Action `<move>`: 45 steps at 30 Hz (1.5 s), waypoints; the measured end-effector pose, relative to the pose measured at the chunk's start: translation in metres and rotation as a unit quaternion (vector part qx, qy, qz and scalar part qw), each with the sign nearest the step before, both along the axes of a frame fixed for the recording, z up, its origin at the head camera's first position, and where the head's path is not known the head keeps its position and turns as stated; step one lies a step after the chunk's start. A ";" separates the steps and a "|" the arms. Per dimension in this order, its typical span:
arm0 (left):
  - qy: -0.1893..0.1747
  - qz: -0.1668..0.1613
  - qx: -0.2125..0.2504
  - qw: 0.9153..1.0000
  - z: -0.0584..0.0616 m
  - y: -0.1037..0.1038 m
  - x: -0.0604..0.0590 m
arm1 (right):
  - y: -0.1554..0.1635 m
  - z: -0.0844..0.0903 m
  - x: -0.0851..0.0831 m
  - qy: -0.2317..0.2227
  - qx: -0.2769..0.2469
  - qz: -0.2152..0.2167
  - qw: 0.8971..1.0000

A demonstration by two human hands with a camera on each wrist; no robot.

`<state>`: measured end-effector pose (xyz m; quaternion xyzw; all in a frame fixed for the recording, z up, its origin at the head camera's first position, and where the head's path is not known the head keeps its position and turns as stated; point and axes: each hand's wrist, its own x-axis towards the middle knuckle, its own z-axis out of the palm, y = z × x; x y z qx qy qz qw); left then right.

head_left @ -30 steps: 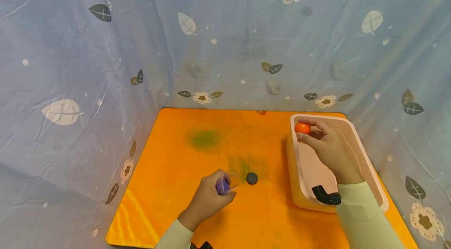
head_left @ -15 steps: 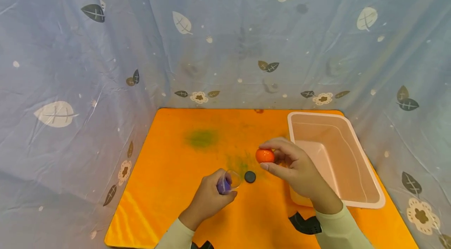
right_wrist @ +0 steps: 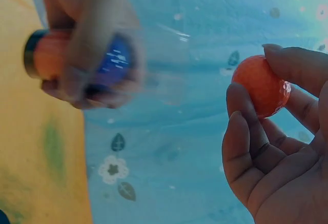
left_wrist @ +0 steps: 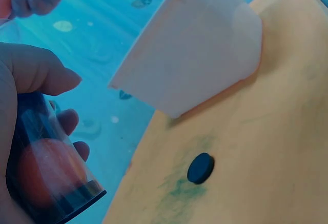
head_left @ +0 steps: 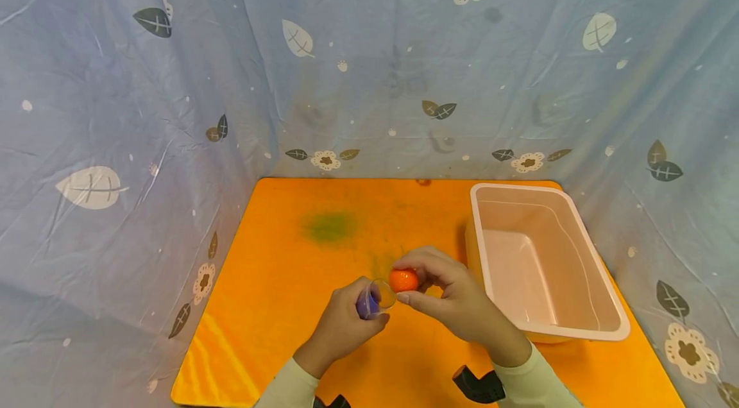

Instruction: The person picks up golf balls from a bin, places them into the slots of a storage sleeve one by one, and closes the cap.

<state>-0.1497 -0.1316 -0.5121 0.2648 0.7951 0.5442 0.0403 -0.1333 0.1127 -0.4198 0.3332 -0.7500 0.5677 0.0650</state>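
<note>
My left hand (head_left: 346, 321) grips a clear tube (left_wrist: 77, 170) with a black closed end. Inside it sit an orange ball (left_wrist: 48, 167) at that end and a blue-purple ball (right_wrist: 115, 60) above. The tube's open mouth points right in the head view. Close to this mouth, my right hand (head_left: 453, 299) pinches an orange golf ball (right_wrist: 261, 85) between thumb and fingers; its dimples show in the right wrist view. Whether the golf ball touches the rim, I cannot tell. A round black cap (left_wrist: 201, 168) lies on the table, hidden in the head view.
A pale pink plastic bin (head_left: 479, 247) stands on the right of the orange tabletop (head_left: 277, 254), with nothing visible inside. Patterned blue curtains (head_left: 369, 74) hang behind and along both sides. A green stain (head_left: 331, 226) marks the tabletop.
My right hand has come out from over the bin, moving left and nearer with the orange golf ball, up to the tube's mouth. The left hand holds the tube almost still.
</note>
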 end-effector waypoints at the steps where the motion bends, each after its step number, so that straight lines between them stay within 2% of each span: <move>1: 0.000 -0.002 0.002 1.000 0.000 0.000 0.000 | -0.002 -0.003 -0.001 0.002 0.006 0.003 1.000; 8: 0.013 0.000 0.007 1.000 -0.001 0.000 0.001 | -0.015 -0.019 -0.002 0.006 0.035 0.015 0.999; 18: 0.016 -0.015 0.002 1.000 -0.004 -0.001 0.002 | -0.021 -0.026 -0.001 0.005 0.053 0.023 0.998; 23: 0.013 -0.007 0.004 1.000 -0.006 -0.002 0.003 | -0.020 -0.028 -0.001 -0.004 0.052 0.018 0.998; 26: 0.004 0.005 0.008 1.000 -0.010 -0.005 0.003 | -0.017 -0.032 -0.003 -0.016 0.049 0.004 0.999; 29: -0.013 0.031 0.012 0.999 -0.015 -0.014 0.005 | -0.012 -0.040 -0.007 -0.033 0.056 -0.026 0.998; 34: -0.046 0.097 0.017 0.994 -0.022 -0.039 0.008 | -0.002 -0.060 -0.014 -0.057 0.096 -0.080 0.991; 39: -0.057 0.155 0.015 0.986 -0.025 -0.062 0.007 | 0.003 -0.076 -0.019 -0.079 0.128 -0.105 0.983; 41: -0.054 0.161 0.015 0.985 -0.025 -0.067 0.006 | 0.003 -0.082 -0.021 -0.088 0.132 -0.113 0.981; 45: -0.058 0.150 0.027 0.987 -0.024 -0.069 0.004 | 0.000 -0.099 -0.027 -0.111 0.139 -0.144 0.973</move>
